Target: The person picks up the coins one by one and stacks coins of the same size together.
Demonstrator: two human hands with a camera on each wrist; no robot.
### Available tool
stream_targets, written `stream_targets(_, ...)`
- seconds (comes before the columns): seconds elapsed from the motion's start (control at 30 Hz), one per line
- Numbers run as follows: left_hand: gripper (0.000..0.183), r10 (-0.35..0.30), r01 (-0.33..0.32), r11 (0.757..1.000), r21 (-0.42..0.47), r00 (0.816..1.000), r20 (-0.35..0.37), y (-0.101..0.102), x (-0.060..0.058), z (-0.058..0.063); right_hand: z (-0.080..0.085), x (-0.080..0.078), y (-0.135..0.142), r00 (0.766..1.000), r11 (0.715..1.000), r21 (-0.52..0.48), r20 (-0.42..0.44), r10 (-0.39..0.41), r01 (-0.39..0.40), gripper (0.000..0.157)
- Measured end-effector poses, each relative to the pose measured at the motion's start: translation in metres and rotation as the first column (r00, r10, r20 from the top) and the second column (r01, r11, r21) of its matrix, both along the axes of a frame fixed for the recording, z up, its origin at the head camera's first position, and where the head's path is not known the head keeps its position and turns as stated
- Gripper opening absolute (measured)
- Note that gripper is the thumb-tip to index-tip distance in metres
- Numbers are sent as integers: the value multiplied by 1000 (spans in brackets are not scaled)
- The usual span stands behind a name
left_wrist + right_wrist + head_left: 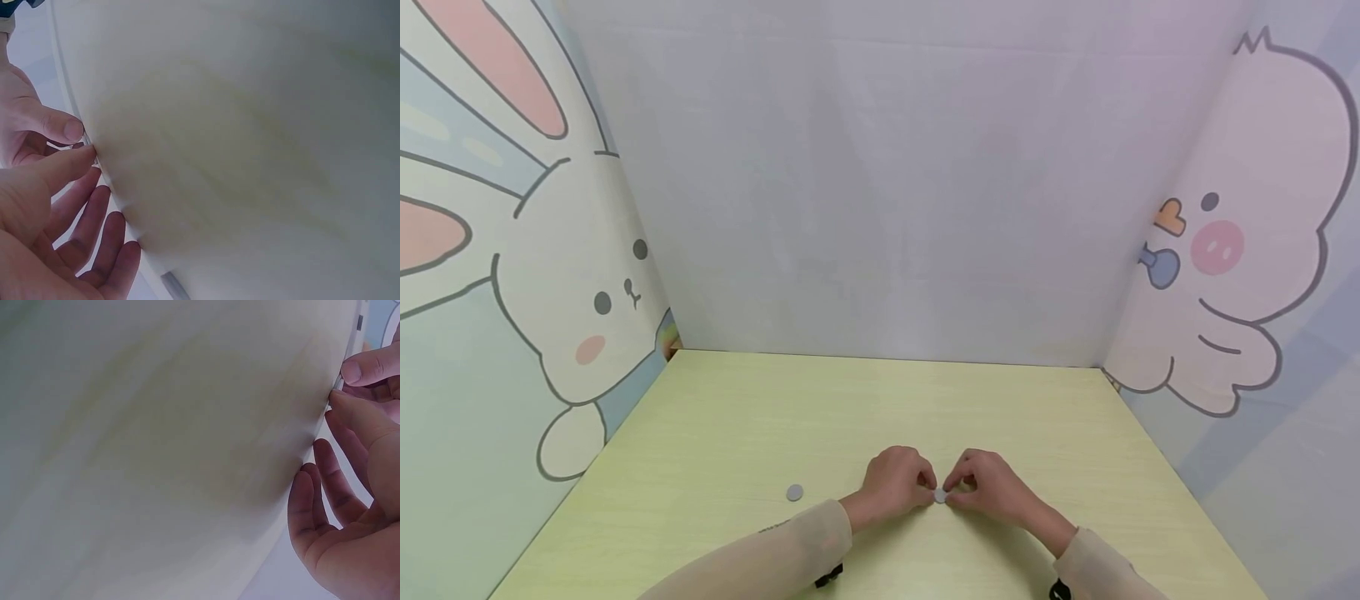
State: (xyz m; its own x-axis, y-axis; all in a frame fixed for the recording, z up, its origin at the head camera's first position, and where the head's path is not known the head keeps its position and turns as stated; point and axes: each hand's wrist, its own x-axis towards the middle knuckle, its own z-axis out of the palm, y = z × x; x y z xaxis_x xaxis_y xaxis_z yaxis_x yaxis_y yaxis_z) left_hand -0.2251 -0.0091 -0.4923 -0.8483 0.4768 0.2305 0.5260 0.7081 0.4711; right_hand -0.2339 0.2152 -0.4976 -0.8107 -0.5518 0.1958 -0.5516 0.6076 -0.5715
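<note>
A small round grey disc lies at the table's front middle, between the fingertips of both hands. On its left side my left hand holds the edge with thumb and index finger. My right hand pinches the opposite edge in the same way. From the left wrist, the left hand shows its other fingers spread, tips at the tabletop. In the right wrist view the right hand has its remaining fingers bent beside the table surface. The fingertips hide much of the disc.
A second grey disc lies flat on the pale yellow table, left of the left hand. A plain curtain hangs behind the table. Side panels printed with a rabbit and a chick flank it.
</note>
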Motion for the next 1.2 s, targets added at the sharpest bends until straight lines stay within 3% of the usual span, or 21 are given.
stream_targets(0.67, 7, 5, -4, 999, -44, 1000, 18, 0, 2, 7, -1, -1, -2, 1000, 1000, 7, -25, -1, 2, 10)
stream_targets(1.0, 7, -25, 24, 1000, -20, 999, -30, 1, -1, -1, 1, 0, -3, 1000, 1000, 9, -11, -5, 5, 10)
stream_targets(1.2, 8, -28, 27, 999, -17, 998, -49, 0, 2, 0, 1, 0, -3, 1000, 1000, 13, -11, -3, 3, 9)
